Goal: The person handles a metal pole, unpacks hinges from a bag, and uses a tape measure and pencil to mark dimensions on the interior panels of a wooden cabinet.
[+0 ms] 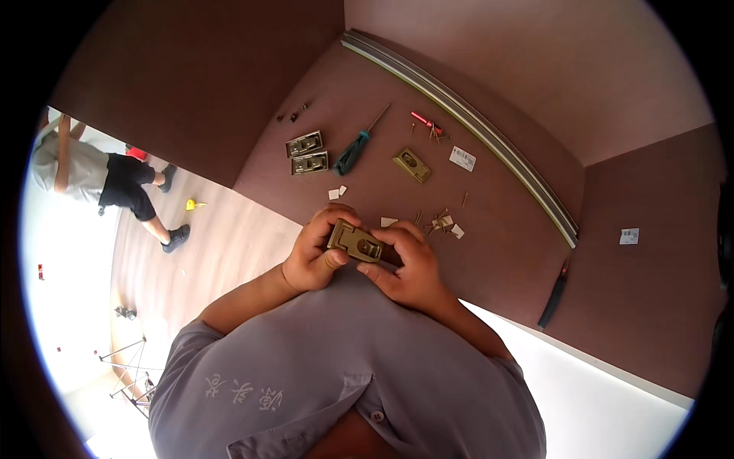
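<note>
My left hand (312, 252) and my right hand (413, 264) both grip one gold-coloured rectangular metal fitting (355, 240) close in front of my chest. Its recessed side with an oval opening faces up. The left fingers and thumb close round one end; the right thumb and fingers press the other. A similar gold fitting (413, 164) lies on the brown panel surface beyond my right hand. Two silver-framed fittings (310, 163) rest side by side farther left, next to a screwdriver (350, 154) with a dark teal handle.
Loose screws (440, 222) and paper scraps lie beyond my right hand. A red pen-like tool (425, 121) sits near more screws. One long metal rail (474, 115) runs along the far right, with a black-handled tool (552, 302) nearer. Another person (107, 172) stands at the left.
</note>
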Tool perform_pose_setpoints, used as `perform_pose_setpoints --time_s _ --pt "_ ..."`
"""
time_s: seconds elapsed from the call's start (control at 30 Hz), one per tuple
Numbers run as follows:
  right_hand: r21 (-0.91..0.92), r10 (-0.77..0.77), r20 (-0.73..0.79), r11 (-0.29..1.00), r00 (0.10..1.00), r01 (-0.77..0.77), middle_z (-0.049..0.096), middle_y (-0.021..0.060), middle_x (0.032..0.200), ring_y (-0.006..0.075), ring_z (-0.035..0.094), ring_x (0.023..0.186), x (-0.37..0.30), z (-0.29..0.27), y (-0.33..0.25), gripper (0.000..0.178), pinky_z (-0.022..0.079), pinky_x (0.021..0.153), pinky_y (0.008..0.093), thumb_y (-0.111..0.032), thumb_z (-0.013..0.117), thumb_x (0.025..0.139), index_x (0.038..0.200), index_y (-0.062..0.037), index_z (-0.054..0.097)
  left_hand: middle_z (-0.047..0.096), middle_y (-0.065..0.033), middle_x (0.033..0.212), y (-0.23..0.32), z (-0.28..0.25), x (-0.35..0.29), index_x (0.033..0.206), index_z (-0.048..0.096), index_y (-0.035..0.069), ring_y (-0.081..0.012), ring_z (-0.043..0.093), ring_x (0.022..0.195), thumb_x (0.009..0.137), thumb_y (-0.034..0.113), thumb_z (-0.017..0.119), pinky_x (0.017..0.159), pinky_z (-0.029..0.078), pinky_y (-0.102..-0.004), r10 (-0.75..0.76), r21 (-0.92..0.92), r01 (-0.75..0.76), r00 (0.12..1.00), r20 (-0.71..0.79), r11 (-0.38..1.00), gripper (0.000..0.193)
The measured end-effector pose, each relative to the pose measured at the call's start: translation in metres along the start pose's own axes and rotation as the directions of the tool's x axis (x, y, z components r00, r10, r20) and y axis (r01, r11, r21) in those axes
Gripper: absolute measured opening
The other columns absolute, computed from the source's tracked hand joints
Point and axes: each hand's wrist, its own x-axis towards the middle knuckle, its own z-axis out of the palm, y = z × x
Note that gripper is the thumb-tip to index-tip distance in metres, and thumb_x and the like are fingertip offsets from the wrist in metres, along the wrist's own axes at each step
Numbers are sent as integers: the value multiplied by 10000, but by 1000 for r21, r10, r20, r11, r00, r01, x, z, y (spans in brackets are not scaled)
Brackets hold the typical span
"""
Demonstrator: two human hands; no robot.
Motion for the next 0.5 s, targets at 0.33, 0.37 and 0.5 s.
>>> perform_pose_setpoints --time_s 0.33,0.37,0.5 --pt "389 133 25 912 991 -132 668 97 1021 198 668 885 9 -7 13 371 545 758 332 -191 833 854 1128 -11 661 585 -148 1244 7 -14 16 1305 546 13 -261 593 1146 941 515 699 975 491 -394 107 69 -111 992 67 991 639" --pt "576 284 152 753 947 -318 672 83 1012 174 664 879 9 -8 13 331 541 754 319 -190 805 888 1121 -6 659 591 -150 1256 9 -17 17 1312 560 14 -269 592 1162 923 495 730 986 488 -400 156 146 -169 983 92 975 642" --pt "581 429 441 533 788 -615 680 43 965 105 637 833 8 -3 23 228 528 750 279 -185 699 993 1100 11 651 620 -158 1245 10 -17 18 1280 585 11 -296 606 1165 876 485 773 949 522 -404 181 203 -202 976 120 958 651"
